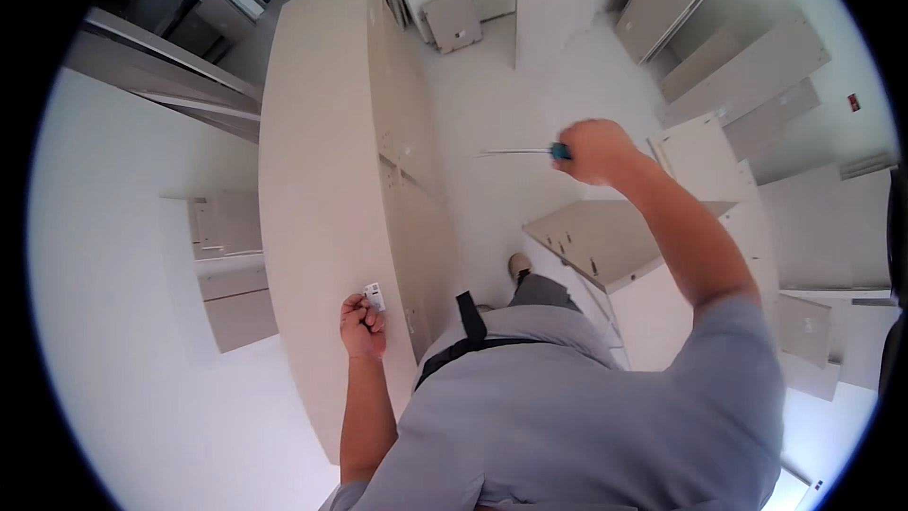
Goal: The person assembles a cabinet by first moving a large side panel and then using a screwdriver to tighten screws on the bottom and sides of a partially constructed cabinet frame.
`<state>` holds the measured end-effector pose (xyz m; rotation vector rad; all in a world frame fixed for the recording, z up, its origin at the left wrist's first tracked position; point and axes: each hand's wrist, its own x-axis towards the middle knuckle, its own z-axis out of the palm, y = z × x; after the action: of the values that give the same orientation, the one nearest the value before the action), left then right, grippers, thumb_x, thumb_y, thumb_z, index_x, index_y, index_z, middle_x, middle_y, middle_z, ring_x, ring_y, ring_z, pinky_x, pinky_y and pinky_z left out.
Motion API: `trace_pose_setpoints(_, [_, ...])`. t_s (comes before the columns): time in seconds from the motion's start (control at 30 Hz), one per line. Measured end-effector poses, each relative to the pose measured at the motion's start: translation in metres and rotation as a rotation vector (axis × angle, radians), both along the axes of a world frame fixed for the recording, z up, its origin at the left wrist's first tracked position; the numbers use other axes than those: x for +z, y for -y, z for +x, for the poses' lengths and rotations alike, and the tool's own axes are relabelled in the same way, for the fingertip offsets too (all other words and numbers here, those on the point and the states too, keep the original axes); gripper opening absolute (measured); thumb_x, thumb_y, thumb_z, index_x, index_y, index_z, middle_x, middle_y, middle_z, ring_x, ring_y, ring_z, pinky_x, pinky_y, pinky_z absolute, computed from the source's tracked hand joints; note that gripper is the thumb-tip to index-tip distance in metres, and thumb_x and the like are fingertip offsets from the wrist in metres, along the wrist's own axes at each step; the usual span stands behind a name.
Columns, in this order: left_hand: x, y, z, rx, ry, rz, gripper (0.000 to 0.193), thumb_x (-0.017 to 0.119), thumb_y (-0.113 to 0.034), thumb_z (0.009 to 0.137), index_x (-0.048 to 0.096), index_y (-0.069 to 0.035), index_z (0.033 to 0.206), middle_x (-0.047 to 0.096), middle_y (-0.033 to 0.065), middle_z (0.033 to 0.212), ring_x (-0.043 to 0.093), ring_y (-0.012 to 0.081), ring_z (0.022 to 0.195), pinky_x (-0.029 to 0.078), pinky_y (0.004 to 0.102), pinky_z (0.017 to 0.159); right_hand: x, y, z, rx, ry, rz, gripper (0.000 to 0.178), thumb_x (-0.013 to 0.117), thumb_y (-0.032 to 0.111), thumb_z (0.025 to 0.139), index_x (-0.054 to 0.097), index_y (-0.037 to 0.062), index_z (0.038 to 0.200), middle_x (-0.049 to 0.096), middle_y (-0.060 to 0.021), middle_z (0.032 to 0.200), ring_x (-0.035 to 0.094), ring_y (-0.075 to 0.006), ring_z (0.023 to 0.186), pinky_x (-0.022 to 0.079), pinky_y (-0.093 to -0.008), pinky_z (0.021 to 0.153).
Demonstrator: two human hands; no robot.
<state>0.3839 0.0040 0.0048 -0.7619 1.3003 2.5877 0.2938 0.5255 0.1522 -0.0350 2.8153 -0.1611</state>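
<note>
Head view looked down past a grey shirt onto a tall beige cabinet (322, 180) standing upright on a white floor (511, 123). The left hand (363, 325) was curled into a fist at the near part of the cabinet's top panel, close to its right edge, fingers pressed together around a small white fitting (375, 296) whose upper end stuck out above the knuckles. The right hand (594, 149) was raised well clear of the cabinet, out over the floor, fingers wrapped tight on the blue handle of a screwdriver (525, 151), its thin shaft pointing left toward the cabinet.

Judging from this, the main risk was the fitting shifting under the fist while the other hand was so far away, since one hand alone pinned it near the edge. The bare tip might also scratch the panel or jab the left hand if swung across carelessly. Loose panels (747, 76) and a drilled board (605, 241) lay about the feet and could trip a step.

Hard to make out: the fitting's shape, mostly buried in the fist; whether any screw sat in it; the screwdriver's tip type, too thin and blurred. The cabinet's base and the right foot were hidden by the body.
</note>
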Motion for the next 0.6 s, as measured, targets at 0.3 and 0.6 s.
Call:
trace_pose_setpoints(0.3, [0.013, 0.007, 0.003, -0.081, 0.034, 0.007, 0.014, 0.045, -0.011, 0.104, 0.057, -0.009, 0.111, 0.058, 0.0037, 0.096, 0.043, 0.0089, 0.057, 0.032, 0.0235, 0.043, 0.044, -0.076, 0.212, -0.457, -0.477, -0.189, 0.021, 0.077, 0.018, 0.082, 0.067, 0.0066, 0.095, 0.069, -0.0136, 0.105, 0.064, -0.0393, 0.100, 0.052, -0.0461, 0.084])
trace_pose_setpoints(0.6, [0.048, -0.026, -0.029, -0.272, 0.194, -0.079, 0.010, 0.052, -0.020, 0.103, 0.058, -0.012, 0.106, 0.053, -0.0008, 0.078, 0.040, 0.0088, 0.050, 0.031, 0.0225, 0.041, -0.001, -0.046, 0.237, -0.155, -0.402, -0.042, 0.048, 0.085, 0.023, 0.067, 0.068, 0.0218, 0.113, 0.065, -0.0011, 0.122, 0.054, -0.0253, 0.129, 0.031, -0.0525, 0.118])
